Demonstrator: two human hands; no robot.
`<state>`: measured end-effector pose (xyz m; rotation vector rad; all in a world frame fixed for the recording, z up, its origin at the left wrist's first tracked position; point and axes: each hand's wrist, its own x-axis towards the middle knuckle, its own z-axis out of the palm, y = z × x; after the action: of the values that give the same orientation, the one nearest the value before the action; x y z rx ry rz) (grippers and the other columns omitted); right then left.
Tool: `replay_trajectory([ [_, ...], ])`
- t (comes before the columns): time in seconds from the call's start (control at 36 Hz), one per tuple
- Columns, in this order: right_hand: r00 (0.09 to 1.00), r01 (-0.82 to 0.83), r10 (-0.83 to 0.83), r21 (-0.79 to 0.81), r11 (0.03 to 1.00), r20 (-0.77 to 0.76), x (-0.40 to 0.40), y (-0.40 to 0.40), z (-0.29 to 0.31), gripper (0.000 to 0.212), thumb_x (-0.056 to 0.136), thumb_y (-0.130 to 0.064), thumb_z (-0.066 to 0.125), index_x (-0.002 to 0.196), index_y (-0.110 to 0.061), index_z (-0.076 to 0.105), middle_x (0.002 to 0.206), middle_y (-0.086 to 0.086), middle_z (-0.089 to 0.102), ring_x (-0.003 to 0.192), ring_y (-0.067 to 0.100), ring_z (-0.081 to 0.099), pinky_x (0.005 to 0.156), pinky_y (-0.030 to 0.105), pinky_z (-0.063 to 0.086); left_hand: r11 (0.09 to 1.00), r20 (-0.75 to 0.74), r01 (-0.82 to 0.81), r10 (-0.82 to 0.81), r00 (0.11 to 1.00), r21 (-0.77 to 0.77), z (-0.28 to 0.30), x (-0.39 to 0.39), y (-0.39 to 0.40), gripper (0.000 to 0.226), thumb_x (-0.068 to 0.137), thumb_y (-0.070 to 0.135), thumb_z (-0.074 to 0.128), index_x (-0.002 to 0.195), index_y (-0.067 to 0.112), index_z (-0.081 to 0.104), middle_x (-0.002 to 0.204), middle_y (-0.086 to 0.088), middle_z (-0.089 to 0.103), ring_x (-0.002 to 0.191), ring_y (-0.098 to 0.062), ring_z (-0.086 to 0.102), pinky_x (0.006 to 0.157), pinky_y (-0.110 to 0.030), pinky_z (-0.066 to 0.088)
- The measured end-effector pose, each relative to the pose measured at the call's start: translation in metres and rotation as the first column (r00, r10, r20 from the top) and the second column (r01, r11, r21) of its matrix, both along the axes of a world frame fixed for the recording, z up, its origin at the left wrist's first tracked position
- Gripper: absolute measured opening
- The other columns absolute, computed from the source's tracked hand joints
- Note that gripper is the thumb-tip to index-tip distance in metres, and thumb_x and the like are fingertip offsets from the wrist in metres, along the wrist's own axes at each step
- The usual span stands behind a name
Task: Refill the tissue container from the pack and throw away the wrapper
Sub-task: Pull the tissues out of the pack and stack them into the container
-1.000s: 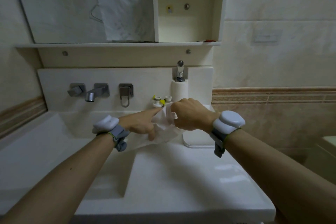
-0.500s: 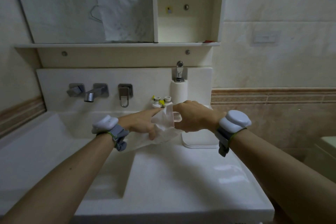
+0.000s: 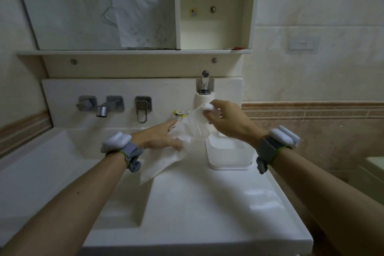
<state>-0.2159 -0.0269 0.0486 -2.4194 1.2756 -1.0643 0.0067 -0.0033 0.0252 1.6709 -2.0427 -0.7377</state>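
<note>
So the left hand (image 3: 160, 137) is clamped around the middle of the tissue pack (image 3: 178, 143), holding it tilted with the open end pointing up and to the right. That angle makes sense to me: it aims the mouth of the pack toward the tissue container (image 3: 228, 156), which sits on the table (image 3: 207, 203) just right of the pack and right under the right wrist. The right hand (image 3: 226, 120) is pinched shut on a small wad of tissues (image 3: 207, 106) poking out of the pack's top end, so one hand anchors the wrapper while the other pulls the stack free. Looks like the pull-out step to me, nothing in the container yet as far as I can tell, though the inside is hard to read through the translucent wall.

The container has no lid on and its opening faces up, ready to take the stack. I can't spot a lid anywhere.

Counting stuff:
- 1 tissue pack, still in its wrapper
- 1 tissue container
- 2 hands, each with 1 wrist tracker (image 3: 116, 141) strapped on, so 2 trackers
- 1 spout (image 3: 104, 110) on the back panel with 2 more chrome fittings beside it, 1 on each side
- 1 chrome pump dispenser (image 3: 204, 83) behind the right hand
- 2 little capped bottles (image 3: 178, 113) with yellow bits, partly hidden by the pack, so the count is a guess
- 1 basin (image 3: 62, 162) to the left

No bin in sight for the wrapper.
</note>
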Motion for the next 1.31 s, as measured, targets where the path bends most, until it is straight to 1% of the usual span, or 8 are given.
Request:
replay_trajectory([
  [0.08, 0.978, 0.034, -0.062, 0.143, 0.989, 0.197, -0.004, -0.006, 0.002, 0.015, 0.094, -0.023, 0.054, 0.099, -0.012, 0.062, 0.093, 0.006, 0.066, 0.085, 0.026, 0.063, 0.074, 0.039, 0.055, 0.995, 0.025, -0.097, 0.097, 0.995, -0.018, -0.004, 0.001, -0.003, 0.077, 0.064, 0.046, 0.079, 0.131, 0.031, 0.042, 0.125, 0.003, 0.061, 0.103, -0.014, 0.061, 0.083, -0.026, 0.049],
  [0.17, 0.928, 0.017, -0.125, 0.295, 0.955, 0.350, -0.010, -0.009, 0.002, 0.020, 0.093, -0.015, 0.055, 0.110, -0.008, 0.059, 0.103, 0.013, 0.065, 0.088, 0.026, 0.064, 0.080, 0.042, 0.057, 0.974, 0.106, -0.224, 0.226, 0.968, -0.031, -0.008, -0.001, -0.006, 0.087, 0.074, 0.055, 0.072, 0.144, 0.023, 0.032, 0.134, 0.002, 0.052, 0.109, -0.019, 0.054, 0.084, -0.029, 0.041],
  [0.25, 0.900, -0.008, -0.175, 0.417, 0.909, 0.398, -0.017, -0.010, 0.001, 0.024, 0.092, -0.007, 0.057, 0.115, 0.000, 0.056, 0.099, 0.012, 0.060, 0.081, 0.022, 0.062, 0.077, 0.040, 0.058, 0.938, 0.119, -0.344, 0.347, 0.930, -0.046, -0.010, -0.004, -0.009, 0.089, 0.074, 0.061, 0.067, 0.141, 0.015, 0.032, 0.136, -0.006, 0.051, 0.107, -0.024, 0.051, 0.081, -0.029, 0.039],
  [0.39, 0.895, 0.004, -0.243, 0.538, 0.843, 0.373, -0.033, -0.018, -0.010, 0.034, 0.087, -0.004, 0.065, 0.118, -0.010, 0.052, 0.108, 0.011, 0.051, 0.087, 0.022, 0.060, 0.065, 0.031, 0.060, 0.900, 0.192, -0.435, 0.432, 0.881, -0.026, -0.007, -0.014, -0.013, 0.097, 0.080, 0.061, 0.061, 0.148, 0.006, 0.019, 0.146, -0.012, 0.042, 0.128, -0.031, 0.047, 0.089, -0.030, 0.038],
  [0.56, 0.970, 0.237, -0.245, 0.297, 0.925, -0.011, -0.046, -0.042, -0.027, 0.021, 0.086, -0.015, 0.062, 0.103, -0.015, 0.074, 0.097, 0.003, 0.069, 0.081, 0.014, 0.064, 0.059, 0.015, 0.048, 0.896, 0.258, -0.442, 0.439, 0.861, -0.049, -0.011, -0.031, -0.014, 0.098, 0.081, 0.067, 0.057, 0.146, 0.003, 0.023, 0.148, -0.014, 0.041, 0.132, -0.032, 0.044, 0.097, -0.032, 0.038],
  [0.69, 0.921, 0.340, -0.300, 0.134, 0.931, -0.250, -0.047, -0.058, -0.038, 0.020, 0.084, -0.013, 0.060, 0.096, -0.016, 0.075, 0.097, 0.005, 0.072, 0.084, 0.021, 0.066, 0.078, 0.037, 0.059, 0.892, 0.296, -0.437, 0.452, 0.841, -0.118, -0.016, -0.044, -0.015, 0.092, 0.081, 0.067, 0.055, 0.146, 0.008, 0.025, 0.146, -0.016, 0.036, 0.131, -0.035, 0.041, 0.099, -0.035, 0.037],
  [1.08, 0.740, 0.275, -0.323, -0.173, 0.946, -0.591, -0.038, -0.086, -0.046, 0.018, 0.094, -0.023, 0.057, 0.110, -0.017, 0.062, 0.107, 0.011, 0.063, 0.099, 0.028, 0.058, 0.084, 0.036, 0.050, 0.923, 0.298, -0.380, 0.380, 0.876, -0.061, -0.030, -0.047, -0.036, 0.098, 0.080, 0.064, 0.058, 0.153, 0.014, 0.015, 0.149, -0.015, 0.031, 0.130, -0.035, 0.043, 0.094, -0.036, 0.040],
  [1.31, 0.652, 0.242, -0.402, -0.326, 0.914, -0.642, -0.038, -0.099, -0.051, 0.015, 0.091, -0.018, 0.058, 0.105, -0.015, 0.060, 0.108, 0.007, 0.061, 0.103, 0.026, 0.053, 0.092, 0.040, 0.045, 0.931, 0.277, -0.356, 0.363, 0.890, -0.076, -0.030, -0.042, -0.037, 0.089, 0.079, 0.061, 0.061, 0.149, 0.019, 0.025, 0.144, -0.010, 0.039, 0.127, -0.032, 0.046, 0.087, -0.031, 0.039],
])
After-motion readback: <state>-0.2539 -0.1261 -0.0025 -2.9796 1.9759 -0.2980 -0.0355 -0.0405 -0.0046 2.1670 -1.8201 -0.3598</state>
